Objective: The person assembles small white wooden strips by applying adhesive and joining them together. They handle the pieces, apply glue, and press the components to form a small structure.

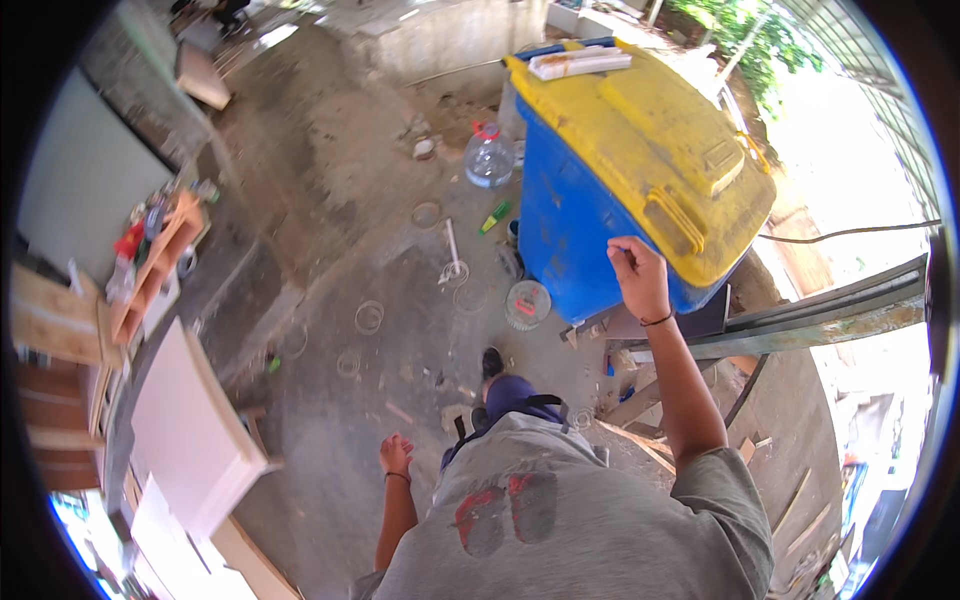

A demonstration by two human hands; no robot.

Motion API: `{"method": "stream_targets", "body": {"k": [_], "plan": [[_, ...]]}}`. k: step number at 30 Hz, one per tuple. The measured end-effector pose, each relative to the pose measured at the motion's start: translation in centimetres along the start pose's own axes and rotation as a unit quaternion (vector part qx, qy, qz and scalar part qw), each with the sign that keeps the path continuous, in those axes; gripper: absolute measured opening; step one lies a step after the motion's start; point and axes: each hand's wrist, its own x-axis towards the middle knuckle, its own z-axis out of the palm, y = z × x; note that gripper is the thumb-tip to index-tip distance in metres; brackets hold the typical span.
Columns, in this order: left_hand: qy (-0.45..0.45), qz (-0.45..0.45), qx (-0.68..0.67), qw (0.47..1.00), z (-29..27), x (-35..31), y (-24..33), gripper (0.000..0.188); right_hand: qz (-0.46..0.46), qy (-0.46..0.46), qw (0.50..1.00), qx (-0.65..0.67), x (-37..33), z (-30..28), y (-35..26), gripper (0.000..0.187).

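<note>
My right hand (640, 277) is raised in front of a blue wheeled bin (565, 215) with a dusty yellow lid (640, 125). Its fingers are curled in, and nothing shows in them. In this view it overlaps the bin's front side; whether it touches the bin I cannot tell. My left hand (396, 455) hangs low beside my body, fingers loosely bent and apart, holding nothing. On the lid's far edge lies a bundle of white strips (580, 63).
A large clear plastic bottle (489, 160) stands left of the bin. Wire rings (369, 318), a green tube (495, 217) and a round clear tub (527, 304) lie on the floor. Stacked pale boards (190, 430) stand at left, a metal rail (830, 318) at right.
</note>
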Motion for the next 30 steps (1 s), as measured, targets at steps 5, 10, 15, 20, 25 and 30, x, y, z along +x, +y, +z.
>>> {"method": "stream_targets", "body": {"k": [5, 10, 15, 20, 25, 30], "plan": [[-0.069, 0.023, 0.084, 0.994, 4.4, 11.0, 5.0, 0.027, -0.032, 0.062, 0.997, -0.027, 12.7, 2.9, -1.0, 0.015], [-0.121, 0.154, 0.339, 0.92, 4.9, 21.7, 8.4, 0.027, 0.01, 0.045, 0.996, -0.079, 26.4, 6.9, 0.1, 0.025], [-0.09, -0.013, 0.085, 0.992, 9.5, 21.2, 25.5, 0.033, 0.064, 0.071, 0.981, -0.168, 36.3, 10.6, 2.7, 0.042], [-0.192, 0.028, 0.162, 0.968, 15.8, 28.0, 36.2, 0.025, 0.152, 0.066, 0.939, -0.3, 40.2, 14.3, 0.4, 0.051], [-0.372, 0.262, 0.223, 0.862, 27.7, 29.5, 51.4, 0.025, 0.264, 0.173, 0.943, -0.106, 40.9, 14.3, 1.5, 0.031], [-0.462, 0.463, 0.25, 0.714, 41.1, 19.0, 66.4, 0.04, 0.228, 0.317, 0.912, 0.123, 37.2, 11.6, -2.8, 0.028]]}}
